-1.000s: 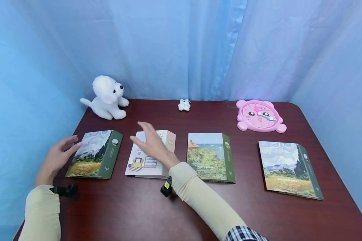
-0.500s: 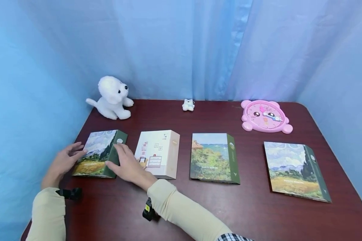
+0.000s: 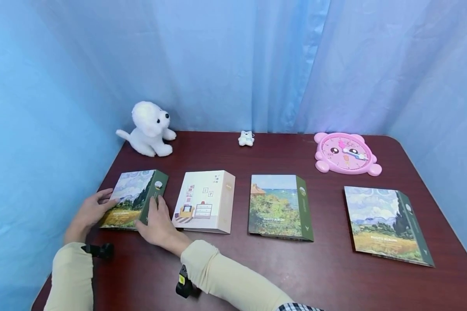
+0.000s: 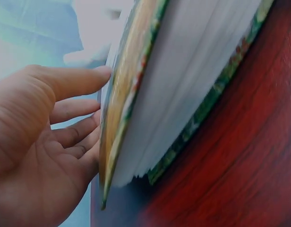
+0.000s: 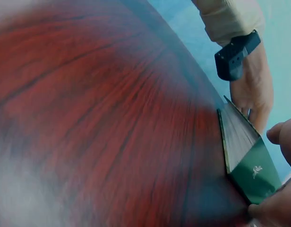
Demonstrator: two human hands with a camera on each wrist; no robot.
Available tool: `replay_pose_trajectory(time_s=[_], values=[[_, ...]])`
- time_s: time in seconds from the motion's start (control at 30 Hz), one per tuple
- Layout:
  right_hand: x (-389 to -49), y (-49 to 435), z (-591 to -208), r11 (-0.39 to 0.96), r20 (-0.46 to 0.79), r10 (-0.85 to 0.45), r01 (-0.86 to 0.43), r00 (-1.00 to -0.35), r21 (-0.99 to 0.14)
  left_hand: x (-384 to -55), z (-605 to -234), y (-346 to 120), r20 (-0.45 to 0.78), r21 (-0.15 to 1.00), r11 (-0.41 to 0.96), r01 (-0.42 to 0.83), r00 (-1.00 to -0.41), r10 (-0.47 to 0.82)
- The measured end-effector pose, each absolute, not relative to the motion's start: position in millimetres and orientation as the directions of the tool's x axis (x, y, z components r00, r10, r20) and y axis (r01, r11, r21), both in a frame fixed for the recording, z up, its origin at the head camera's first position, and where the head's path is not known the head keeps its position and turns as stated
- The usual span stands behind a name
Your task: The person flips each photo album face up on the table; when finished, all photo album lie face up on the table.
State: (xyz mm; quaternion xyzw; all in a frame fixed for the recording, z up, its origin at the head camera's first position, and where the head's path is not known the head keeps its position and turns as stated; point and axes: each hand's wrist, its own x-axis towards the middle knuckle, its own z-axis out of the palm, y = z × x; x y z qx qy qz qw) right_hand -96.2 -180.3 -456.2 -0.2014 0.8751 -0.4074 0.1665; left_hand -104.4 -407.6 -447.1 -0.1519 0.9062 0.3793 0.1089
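In the head view, a photo album (image 3: pixel 134 190) with a landscape painting cover and green spine lies at the table's left. My left hand (image 3: pixel 91 211) is at its left edge, fingers fairly straight. The left wrist view shows that hand's thumb and fingers (image 4: pixel 77 109) at the cover's edge, beside the white pages (image 4: pixel 183 71). My right hand (image 3: pixel 161 224) is at the spine side, its fingers extended along the green spine (image 5: pixel 254 170), with part of the hand seen in the right wrist view. Right of it lies a white album (image 3: pixel 202 203) with a furniture drawing.
Further right lie a seaside-painting album (image 3: pixel 274 207) and another landscape album (image 3: pixel 385 222). Along the back stand a white plush dog (image 3: pixel 149 129), a small white bear figure (image 3: pixel 246 138) and a pink toy clock (image 3: pixel 346 153). Blue curtains (image 3: pixel 218 65) surround the dark red table (image 3: pixel 295 276).
My right hand has moved left from above the white album to the spine of the leftmost album. The left hand stays at that album's left edge. The head view has shifted slightly.
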Motion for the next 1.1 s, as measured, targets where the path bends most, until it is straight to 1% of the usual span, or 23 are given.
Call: replay_pose_trajectory(time_s=[0.27, 0.63, 0.93, 1.1], values=[[-95, -185, -454, 0.559, -0.178, -0.443, -0.115, -0.879, -0.821, -107, -442, -402, -0.322, 0.653, 0.665, -0.362, -0.928, -0.19], [-96, -184, -452, 0.523, -0.217, -0.415, -0.037, -0.883, -0.851, -109, -442, -390, -0.362, 0.641, 0.644, -0.418, -0.904, -0.226], [-97, -182, -448, 0.473, -0.187, -0.401, -0.028, -0.897, -0.881, -107, -437, -384, -0.398, 0.617, 0.652, -0.441, -0.89, -0.225], [-102, -179, -440, 0.427, -0.158, -0.393, -0.028, -0.906, -0.904, -106, -431, -375, -0.389, 0.628, 0.66, -0.411, -0.901, -0.191]])
